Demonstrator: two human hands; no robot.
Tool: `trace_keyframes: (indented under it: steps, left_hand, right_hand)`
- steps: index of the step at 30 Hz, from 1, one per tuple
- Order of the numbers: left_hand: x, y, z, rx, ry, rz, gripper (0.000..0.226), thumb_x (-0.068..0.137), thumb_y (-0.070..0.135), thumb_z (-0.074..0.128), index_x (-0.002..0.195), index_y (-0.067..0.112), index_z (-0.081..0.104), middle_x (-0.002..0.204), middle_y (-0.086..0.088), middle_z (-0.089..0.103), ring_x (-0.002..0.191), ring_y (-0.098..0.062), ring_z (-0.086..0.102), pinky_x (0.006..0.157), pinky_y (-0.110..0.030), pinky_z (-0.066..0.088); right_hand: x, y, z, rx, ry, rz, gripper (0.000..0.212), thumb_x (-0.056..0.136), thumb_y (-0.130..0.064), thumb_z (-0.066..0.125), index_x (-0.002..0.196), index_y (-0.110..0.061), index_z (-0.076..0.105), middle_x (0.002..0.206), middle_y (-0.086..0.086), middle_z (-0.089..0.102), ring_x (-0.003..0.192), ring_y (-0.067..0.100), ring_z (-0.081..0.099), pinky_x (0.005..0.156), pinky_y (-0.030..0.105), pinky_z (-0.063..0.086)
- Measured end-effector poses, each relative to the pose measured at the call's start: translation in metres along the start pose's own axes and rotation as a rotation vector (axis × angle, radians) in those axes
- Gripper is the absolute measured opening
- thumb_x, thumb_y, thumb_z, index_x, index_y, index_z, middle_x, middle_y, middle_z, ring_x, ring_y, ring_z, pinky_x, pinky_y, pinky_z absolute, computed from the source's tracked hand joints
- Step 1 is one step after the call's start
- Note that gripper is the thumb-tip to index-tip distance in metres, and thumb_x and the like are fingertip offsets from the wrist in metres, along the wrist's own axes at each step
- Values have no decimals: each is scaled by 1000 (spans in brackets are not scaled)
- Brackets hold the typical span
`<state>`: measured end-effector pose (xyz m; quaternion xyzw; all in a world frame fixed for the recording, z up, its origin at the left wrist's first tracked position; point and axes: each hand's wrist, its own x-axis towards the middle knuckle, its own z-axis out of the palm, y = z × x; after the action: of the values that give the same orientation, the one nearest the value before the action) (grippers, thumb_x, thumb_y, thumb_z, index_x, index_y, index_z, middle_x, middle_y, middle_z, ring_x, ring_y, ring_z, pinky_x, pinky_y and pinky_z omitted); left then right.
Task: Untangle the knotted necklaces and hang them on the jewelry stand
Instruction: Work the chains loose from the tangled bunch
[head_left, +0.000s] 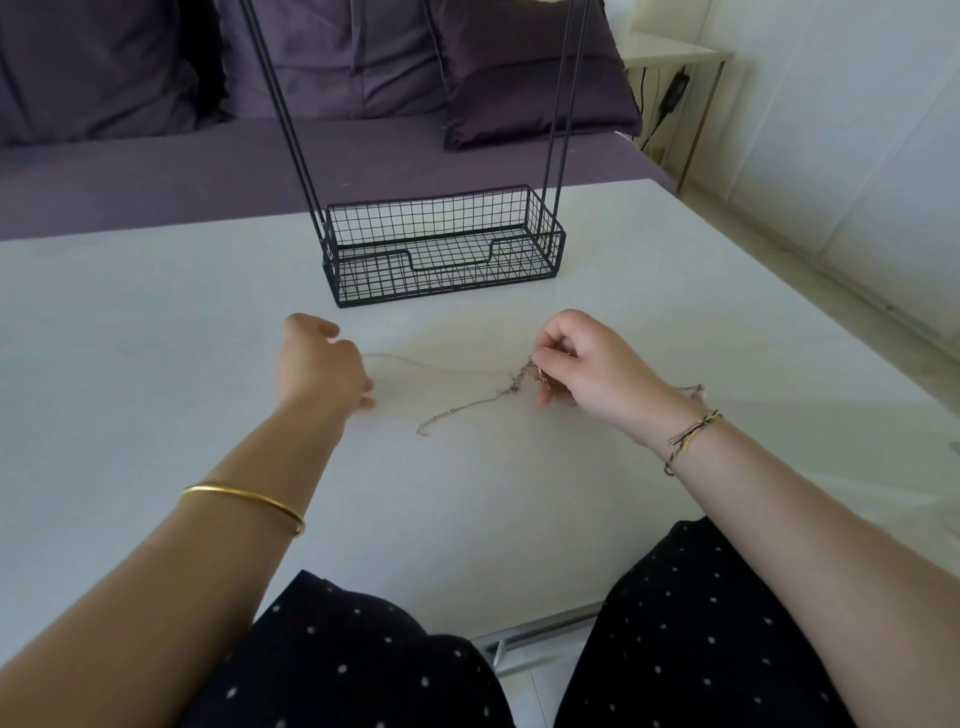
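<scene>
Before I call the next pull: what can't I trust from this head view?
Jewelry stand: head view, the top edge cuts off its rods; hanging bars unseen.
Knot: head view, too small and blurred to count chains; the right hand pinches and partly covers it.
Left hand: its own back hides the grip on the thin chain.
Chain tail: partly behind the right wrist.

White table (156, 332), purple sofa (156, 156) with cushions (530, 78), white wall (857, 130)
</scene>
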<state>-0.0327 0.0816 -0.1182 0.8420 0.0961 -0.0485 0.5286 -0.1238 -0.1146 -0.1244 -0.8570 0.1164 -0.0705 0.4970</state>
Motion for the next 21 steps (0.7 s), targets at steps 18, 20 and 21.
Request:
trace_keyframes:
  steps: [18, 20, 21]
  left_hand:
    - [-36, 30, 45, 36, -640, 278, 7, 88, 12, 63, 81, 15, 65, 78, 3, 71, 72, -5, 64, 69, -20, 47]
    - [-35, 30, 44, -89, -658, 150, 7, 88, 10, 61, 82, 13, 63, 82, -1, 72, 78, -11, 63, 74, -26, 47]
    - [-35, 30, 43, -166, -663, 83, 8, 89, 8, 59, 82, 12, 62, 82, -2, 71, 77, -13, 64, 74, -27, 47]
  right_hand:
    - [-7, -8, -6, 208, 26, -5, 18, 96, -4, 48, 81, -15, 51, 66, -1, 59, 58, 9, 59, 65, 28, 47]
    - [-7, -9, -5, 240, 10, 24, 19, 97, -3, 46, 83, -15, 52, 66, -1, 56, 49, 8, 55, 59, 26, 46]
    - [-7, -10, -4, 245, 9, 33, 19, 97, -3, 45, 83, -15, 52, 67, 0, 54, 46, 8, 50, 56, 25, 44]
